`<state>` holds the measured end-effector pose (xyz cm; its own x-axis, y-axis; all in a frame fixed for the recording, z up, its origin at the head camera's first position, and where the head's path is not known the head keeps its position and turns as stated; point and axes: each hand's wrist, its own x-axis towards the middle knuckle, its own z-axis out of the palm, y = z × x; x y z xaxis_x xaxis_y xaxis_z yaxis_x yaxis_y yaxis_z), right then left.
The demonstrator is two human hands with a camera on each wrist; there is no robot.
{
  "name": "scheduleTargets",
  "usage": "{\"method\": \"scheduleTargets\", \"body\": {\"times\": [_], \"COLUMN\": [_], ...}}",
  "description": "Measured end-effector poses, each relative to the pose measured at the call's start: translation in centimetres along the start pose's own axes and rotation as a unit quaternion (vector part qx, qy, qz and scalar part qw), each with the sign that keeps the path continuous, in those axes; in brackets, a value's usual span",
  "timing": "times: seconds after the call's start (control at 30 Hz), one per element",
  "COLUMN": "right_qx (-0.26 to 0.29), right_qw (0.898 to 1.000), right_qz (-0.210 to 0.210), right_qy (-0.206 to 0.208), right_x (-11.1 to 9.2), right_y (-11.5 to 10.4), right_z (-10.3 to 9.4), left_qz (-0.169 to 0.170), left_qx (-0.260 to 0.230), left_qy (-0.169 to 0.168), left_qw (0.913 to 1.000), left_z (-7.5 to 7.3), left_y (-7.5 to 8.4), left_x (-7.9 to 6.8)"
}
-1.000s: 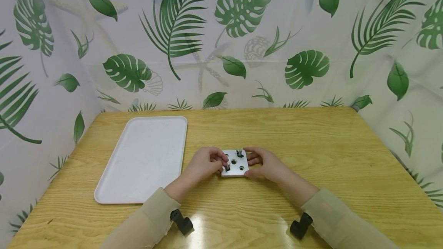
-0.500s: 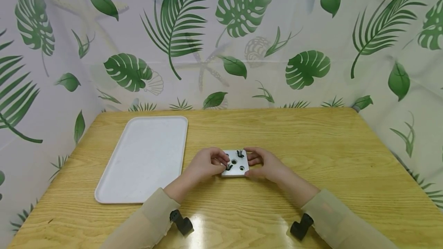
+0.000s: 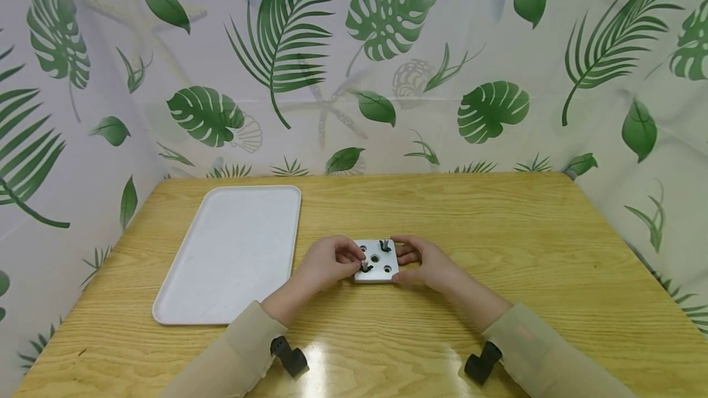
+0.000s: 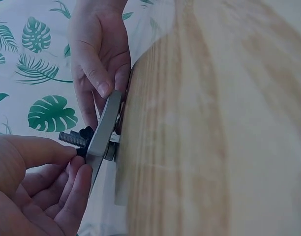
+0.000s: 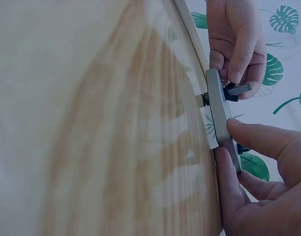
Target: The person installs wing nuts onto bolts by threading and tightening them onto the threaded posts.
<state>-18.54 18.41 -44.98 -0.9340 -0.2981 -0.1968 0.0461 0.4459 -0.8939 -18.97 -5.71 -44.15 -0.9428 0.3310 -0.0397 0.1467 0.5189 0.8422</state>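
A square metal plate [image 3: 378,276] with several holes is held just over the table, with bolt heads under it in the wrist views. My left hand [image 3: 330,261] pinches a black wing nut [image 4: 83,150] on the threaded bolt [image 4: 72,138] at the plate's near left corner. On the far right corner sits a second black wing nut [image 3: 385,247] on its own bolt. My right hand [image 3: 428,263] grips the plate's right edge, its thumb on the top face and a finger beneath in the right wrist view. Part of the plate's left edge is hidden behind my left fingers.
A white rectangular tray [image 3: 232,250] lies on the wooden table [image 3: 487,220], left of the plate. Behind the table hangs a leaf-patterned cloth [image 3: 420,128]. Black wrist cameras [image 3: 290,356] are strapped to both sleeves.
My left thumb and fingers have shifted slightly around the near wing nut, and its wings now point another way. My right hand and the plate stay nearly still.
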Motion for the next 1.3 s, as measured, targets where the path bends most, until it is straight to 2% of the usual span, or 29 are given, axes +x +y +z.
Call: {"method": "scheduleTargets", "body": {"times": [0.13, 0.3, 0.53, 0.87, 1.3], "right_qx": [-0.004, -0.004, 0.0, 0.005, 0.001], "right_qw": [1.0, 1.0, 1.0, 1.0, 1.0], "right_qz": [0.006, 0.01, 0.009, 0.012, 0.008], "right_qy": [0.003, 0.006, 0.004, -0.006, -0.001], "right_x": [0.03, 0.0, 0.01, -0.01, 0.21], "right_y": [-0.02, -0.14, -0.2, -0.06, 0.22], "right_z": [0.05, 0.06, -0.04, -0.15, -0.08], "left_qz": [0.011, 0.006, 0.014, 0.007, 0.0], "left_qx": [0.0, 0.002, 0.047, 0.041, 0.038], "left_qy": [0.004, 0.007, -0.015, -0.038, -0.043], "left_qw": [0.9999, 1.0, 0.9987, 0.9984, 0.9984], "left_z": [-0.01, -0.07, -0.2, -0.14, 0.04], "left_y": [-0.09, -0.18, 0.01, 0.11, -0.08], "left_x": [0.04, 0.08, 0.04, 0.06, 0.24]}}
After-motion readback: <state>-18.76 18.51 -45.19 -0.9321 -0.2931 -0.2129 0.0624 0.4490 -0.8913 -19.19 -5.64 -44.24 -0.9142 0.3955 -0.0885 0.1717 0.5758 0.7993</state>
